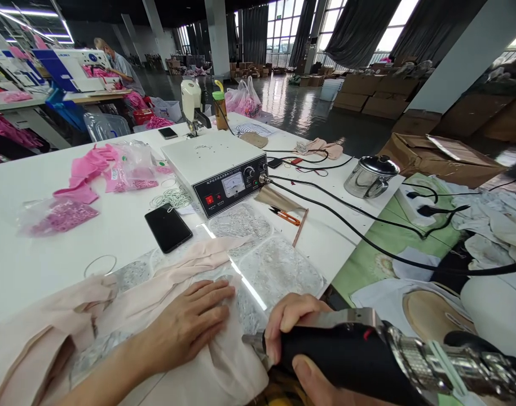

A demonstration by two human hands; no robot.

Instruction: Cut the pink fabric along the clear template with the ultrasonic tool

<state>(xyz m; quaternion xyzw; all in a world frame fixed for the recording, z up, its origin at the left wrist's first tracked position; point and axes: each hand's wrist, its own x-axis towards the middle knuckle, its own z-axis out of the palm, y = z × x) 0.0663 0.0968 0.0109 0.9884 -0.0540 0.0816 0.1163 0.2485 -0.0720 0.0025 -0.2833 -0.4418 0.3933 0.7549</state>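
Note:
My left hand (194,316) lies flat, fingers stretched out, on a pale pink cloth (224,366) spread over a clear, patterned mat (278,265). In my right hand (295,321) is a black handheld ultrasonic welding tool (338,349) with a metal collar and cable end, the fingers wrapped round its body. Its metal tip (252,340) points left, at the cloth's right edge beside my left fingers; whether it touches the cloth I cannot tell. More of the pale cloth (42,338) lies bunched at the left.
A white control box (215,163) with a dial stands mid-table, its black cable (367,237) running right. Nearby are a phone (168,227), orange thread snips (285,215), a steel mug (371,176) and bags of pink pieces (63,217). A person (122,65) sits at a sewing machine behind.

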